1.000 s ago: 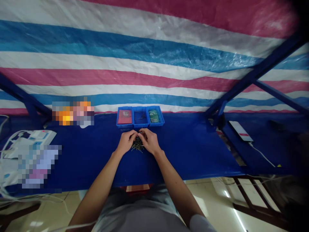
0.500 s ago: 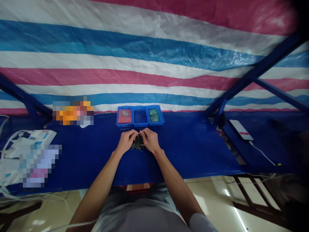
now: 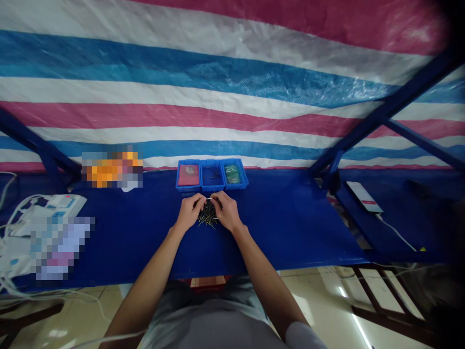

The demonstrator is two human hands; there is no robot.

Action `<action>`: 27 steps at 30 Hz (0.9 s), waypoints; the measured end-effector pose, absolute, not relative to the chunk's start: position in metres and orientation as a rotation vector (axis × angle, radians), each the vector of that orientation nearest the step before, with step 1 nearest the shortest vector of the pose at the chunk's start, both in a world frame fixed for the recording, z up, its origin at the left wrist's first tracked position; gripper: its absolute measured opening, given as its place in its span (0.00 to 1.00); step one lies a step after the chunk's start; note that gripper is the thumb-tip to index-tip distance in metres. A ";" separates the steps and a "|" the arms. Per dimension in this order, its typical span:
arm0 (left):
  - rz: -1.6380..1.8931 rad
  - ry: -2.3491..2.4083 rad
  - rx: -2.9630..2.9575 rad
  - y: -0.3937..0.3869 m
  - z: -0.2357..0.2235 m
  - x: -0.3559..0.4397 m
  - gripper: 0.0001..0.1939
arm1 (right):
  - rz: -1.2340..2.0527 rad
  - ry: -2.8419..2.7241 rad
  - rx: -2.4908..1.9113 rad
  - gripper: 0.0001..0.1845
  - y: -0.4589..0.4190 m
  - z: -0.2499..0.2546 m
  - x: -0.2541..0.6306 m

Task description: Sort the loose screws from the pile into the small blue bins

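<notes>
My left hand (image 3: 190, 209) and my right hand (image 3: 225, 210) meet above a loose pile of thin, dark and brassy screw-like metal pieces (image 3: 208, 219) on the blue table. Between the two sets of pinched fingertips runs a small, bright, thin metal piece (image 3: 209, 198); both hands are closed on its ends. It is too small to tell its exact kind. Just beyond the hands stand three joined blue bins: the left bin (image 3: 177, 180) has a red bag in it, the middle bin (image 3: 212, 187) a few thin dark pieces, the right bin (image 3: 236, 186) a green bag with metal parts.
On the left lie a white power strip (image 3: 74, 203) with tangled cables and a blurred-out packet (image 3: 65, 249). A blurred orange item (image 3: 105, 172) sits at the back. To the right, a phone (image 3: 363, 196) is on its charging cable. Blue metal struts (image 3: 366, 116) flank the table.
The bright thin piece shows more clearly between my fingertips, which have shifted slightly. The bins and the pile stay where they were.
</notes>
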State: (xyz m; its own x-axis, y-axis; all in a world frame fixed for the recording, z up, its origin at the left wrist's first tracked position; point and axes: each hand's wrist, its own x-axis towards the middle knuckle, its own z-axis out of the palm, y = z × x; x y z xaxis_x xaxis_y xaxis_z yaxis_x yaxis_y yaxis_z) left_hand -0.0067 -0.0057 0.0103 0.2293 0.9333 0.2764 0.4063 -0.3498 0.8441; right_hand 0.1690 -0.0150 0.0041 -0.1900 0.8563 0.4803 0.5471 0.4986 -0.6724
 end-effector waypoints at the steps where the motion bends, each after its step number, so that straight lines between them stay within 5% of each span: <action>1: 1.063 1.223 1.871 -0.006 0.010 -0.007 0.17 | 0.443 -1.869 -1.165 0.12 -0.015 0.004 0.169; 27: 1.021 1.171 1.928 -0.005 0.012 -0.007 0.20 | 0.500 -1.935 -1.096 0.13 -0.015 0.004 0.170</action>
